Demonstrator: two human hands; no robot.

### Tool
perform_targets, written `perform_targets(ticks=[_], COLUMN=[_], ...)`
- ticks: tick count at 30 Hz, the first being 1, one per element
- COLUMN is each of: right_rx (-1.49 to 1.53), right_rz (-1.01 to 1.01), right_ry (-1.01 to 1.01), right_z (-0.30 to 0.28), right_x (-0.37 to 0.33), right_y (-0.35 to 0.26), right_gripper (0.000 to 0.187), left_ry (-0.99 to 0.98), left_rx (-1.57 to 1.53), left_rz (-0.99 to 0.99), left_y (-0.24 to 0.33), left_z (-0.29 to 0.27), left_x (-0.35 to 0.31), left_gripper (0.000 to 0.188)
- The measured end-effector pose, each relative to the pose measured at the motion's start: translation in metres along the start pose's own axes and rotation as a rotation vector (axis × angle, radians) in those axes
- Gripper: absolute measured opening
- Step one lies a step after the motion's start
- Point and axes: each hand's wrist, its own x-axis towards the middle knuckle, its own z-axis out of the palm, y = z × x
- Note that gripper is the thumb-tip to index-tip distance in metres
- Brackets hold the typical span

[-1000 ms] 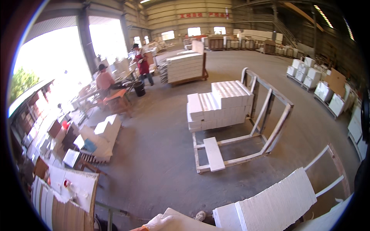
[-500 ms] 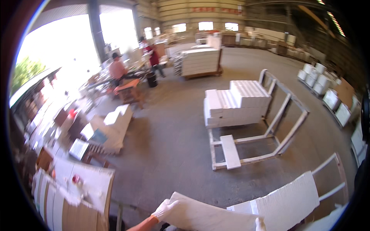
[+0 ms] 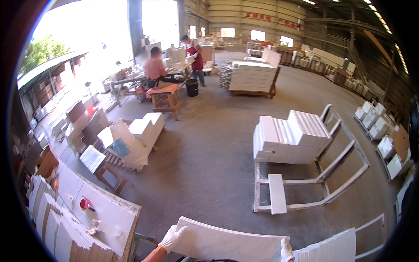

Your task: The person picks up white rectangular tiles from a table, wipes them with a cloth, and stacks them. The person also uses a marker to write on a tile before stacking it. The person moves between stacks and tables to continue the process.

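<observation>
A long white stone slab [image 3: 231, 241] with faint grey veining spans the bottom of the view, held up between my two white-gloved hands. My left hand [image 3: 173, 238] is closed round its left end, thumb over the face. At the right end, my right hand [image 3: 286, 250] grips the edge; its fingers behind the slab are hidden. Just right of that hand stands a row of upright white slabs [image 3: 329, 248]. To the left is a worktable with a pale slab top [image 3: 102, 198], bearing a red cup [image 3: 86, 203] and a clear bottle [image 3: 108, 228].
Ahead on the right, a metal rack [image 3: 305, 181] carries stacked white blocks [image 3: 288, 136] and one loose strip [image 3: 277, 194]. Left of it stands a pallet of wrapped slabs [image 3: 131, 139]. Two people are near a far bench, by an orange-topped stool [image 3: 163, 90] and a black bucket [image 3: 192, 87].
My view has swung left and up, so the surroundings sit farther right and lower. The slab is more level across the view, still in both hands.
</observation>
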Motion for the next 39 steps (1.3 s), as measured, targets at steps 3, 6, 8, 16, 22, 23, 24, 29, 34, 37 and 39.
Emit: perform_targets(ticks=[3, 6, 8, 16, 22, 23, 24, 29, 34, 37, 39], right_rx=[-0.057, -0.111, -0.101, -0.176, -0.261, -0.292, -0.317, -0.428, -0.495, -0.586, -0.637], right_rz=[-0.056, -0.094, -0.127, -0.240, -0.284, -0.277, -0.274, -0.293, -0.396, -0.417, -0.424], right_ry=[-0.090, -0.222, -0.279, -0.647, -0.973, -1.015, -1.042, -1.157, -1.235, -1.237, -1.240], right_z=[0.031, 0.079, 0.116, 0.267, 0.397, 0.420, 0.440, 0.549, 0.649, 0.697, 0.729], right_x=[0.034, 0.065, 0.089, 0.173, 0.226, 0.228, 0.229, 0.218, 0.184, 0.165, 0.153], right_y=[-0.033, -0.087, -0.117, -0.277, -0.342, -0.349, -0.356, -0.385, -0.416, -0.430, -0.438], right_gripper=[0.077, 0.081, 0.081, 0.077, 0.070, 0.070, 0.070, 0.068, 0.073, 0.074, 0.075], left_ry=[0.147, 0.240, 0.356, 0.664, 0.829, 0.880, 0.914, 1.055, 1.179, 1.197, 1.179], left_rx=[-0.020, -0.062, -0.077, -0.275, -0.504, -0.521, -0.528, -0.545, -0.479, -0.576, -0.603], left_rz=[-0.007, -0.007, -0.003, -0.145, -0.266, -0.285, -0.303, -0.382, -0.384, -0.264, -0.308], left_y=[0.024, 0.032, 0.035, 0.096, 0.068, 0.058, 0.052, 0.041, 0.037, 0.048, 0.057], left_z=[-0.016, -0.036, -0.043, -0.071, -0.075, -0.073, -0.076, -0.112, -0.186, -0.230, -0.260], left_x=[-0.006, -0.001, 0.009, 0.049, 0.066, 0.069, 0.074, 0.087, 0.116, 0.128, 0.129], left_gripper=[0.054, 0.053, 0.049, 0.049, 0.075, 0.075, 0.076, 0.079, 0.079, 0.081, 0.083])
